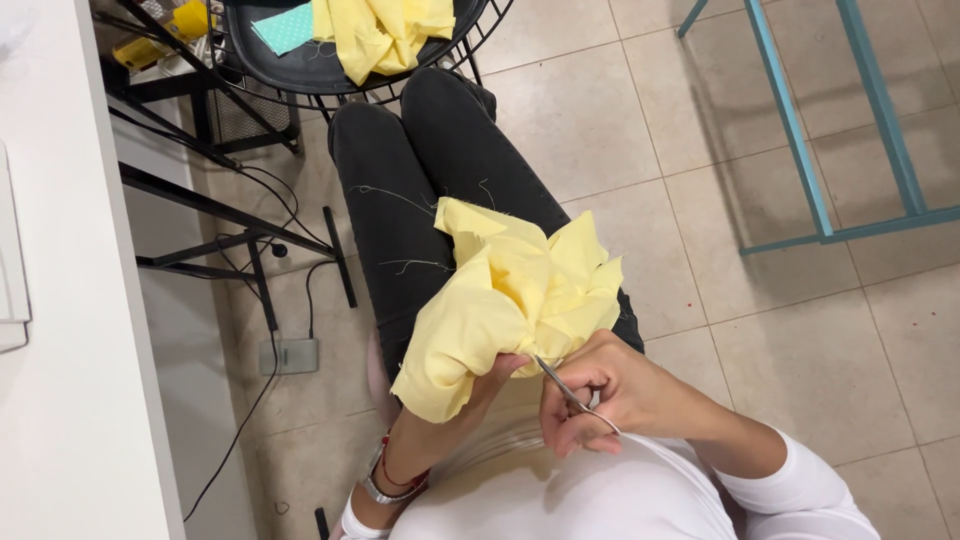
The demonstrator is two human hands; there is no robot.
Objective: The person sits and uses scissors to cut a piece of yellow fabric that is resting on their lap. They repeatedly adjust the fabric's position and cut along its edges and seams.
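Head view, left hand: we see the left hand [480,385] raised from below with the wrist bent upward, fingers closed into the underside of the yellow fabric [510,300], most of the hand hidden by the cloth.
Head view, left wrist: we note a metal watch [385,488] and a red cord band just beside it.
Head view, right hand: the right hand [610,395] comes in from the right, forearm in a white sleeve, fingers curled shut around small scissors [562,388].
Head view, scissors: we see the blades pointing up and left, their tip touching the lower edge of the yellow fabric, between the two hands.
Head view, yellow fabric: bunched and folded, held above the lap over black trousers [420,190].
Head view, surroundings: we mark a white desk [70,300] at the left, a black wire chair [330,70] ahead carrying more yellow cloth [385,30] and a teal patch [283,28], a tiled floor [800,340], and a teal metal frame [830,130] at the right.
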